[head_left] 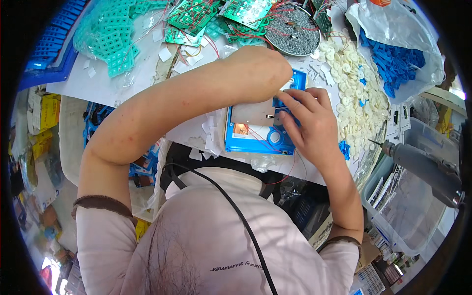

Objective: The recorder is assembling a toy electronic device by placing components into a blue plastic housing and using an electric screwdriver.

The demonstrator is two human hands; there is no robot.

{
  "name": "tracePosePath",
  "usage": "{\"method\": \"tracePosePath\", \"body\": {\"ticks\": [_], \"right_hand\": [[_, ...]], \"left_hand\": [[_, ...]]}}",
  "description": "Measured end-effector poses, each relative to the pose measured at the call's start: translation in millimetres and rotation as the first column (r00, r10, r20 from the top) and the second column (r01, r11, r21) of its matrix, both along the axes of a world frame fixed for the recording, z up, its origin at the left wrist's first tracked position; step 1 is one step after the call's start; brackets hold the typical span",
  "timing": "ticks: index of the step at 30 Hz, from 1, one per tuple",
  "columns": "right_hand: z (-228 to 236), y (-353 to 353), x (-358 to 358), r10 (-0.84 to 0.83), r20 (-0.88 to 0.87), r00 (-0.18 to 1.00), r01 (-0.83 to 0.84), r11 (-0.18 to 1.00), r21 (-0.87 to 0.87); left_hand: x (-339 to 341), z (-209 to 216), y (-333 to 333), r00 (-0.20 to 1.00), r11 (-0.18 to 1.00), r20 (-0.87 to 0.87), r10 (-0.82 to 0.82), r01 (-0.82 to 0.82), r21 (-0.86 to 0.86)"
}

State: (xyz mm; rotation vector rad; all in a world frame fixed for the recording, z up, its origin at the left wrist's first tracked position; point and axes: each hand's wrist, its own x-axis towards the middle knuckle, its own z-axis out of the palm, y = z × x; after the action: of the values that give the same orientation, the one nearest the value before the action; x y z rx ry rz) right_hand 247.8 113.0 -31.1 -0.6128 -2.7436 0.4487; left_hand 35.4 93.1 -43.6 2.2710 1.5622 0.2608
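Observation:
A shallow blue plastic casing [250, 145] lies on the table in front of me, with a pale plate [250, 113] and thin red wires inside it. My left arm reaches across, and my left hand [263, 69] is bent over the casing's far side, its fingers hidden beneath it. Over the casing's right part, my right hand [314, 118] has its fingers curled down and its thumb opposite. A small blue plastic part [283, 105] shows between this thumb and forefinger, partly covered by the hand. Near the plate's lower left is a small copper-coloured square [241, 129].
Green circuit boards [194, 17] with red wires and a round tray of screws [314, 42] sit at the back. White discs [351, 88] and a bag of blue parts [393, 61] lie right, teal foam pads [118, 42] left. A grey power screwdriver [423, 169] juts in at right.

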Motion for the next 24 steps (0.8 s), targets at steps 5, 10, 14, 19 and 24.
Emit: {"method": "tracePosePath", "body": {"ticks": [5,10,14,19,24], "right_hand": [[-7.9,-10.9,-4.6,-0.045,0.038,0.998,0.041,0.995,0.094],[-7.4,-17.0,-7.3,-0.071,0.119,0.990,0.056,0.991,0.123],[-3.6,-26.9,-10.8,-0.097,0.199,0.975,0.059,0.981,0.187],[-2.1,-24.5,-6.7,-0.085,0.154,0.984,0.060,0.985,0.161],[-6.1,-12.5,2.5,-0.044,0.046,0.998,0.045,0.999,-0.024]], "left_hand": [[0.9,-4.2,7.5,0.976,0.976,-0.095,-0.197,0.204,0.076],[7.5,-4.2,7.8,0.979,0.979,-0.114,-0.168,0.179,0.094],[2.3,-5.2,-8.0,0.999,0.982,-0.018,-0.026,0.029,0.187],[-6.9,-8.8,-65.4,0.988,0.963,0.118,0.098,-0.124,0.238],[2.8,-8.9,-117.4,0.954,0.937,0.237,0.182,-0.241,0.252]]}}
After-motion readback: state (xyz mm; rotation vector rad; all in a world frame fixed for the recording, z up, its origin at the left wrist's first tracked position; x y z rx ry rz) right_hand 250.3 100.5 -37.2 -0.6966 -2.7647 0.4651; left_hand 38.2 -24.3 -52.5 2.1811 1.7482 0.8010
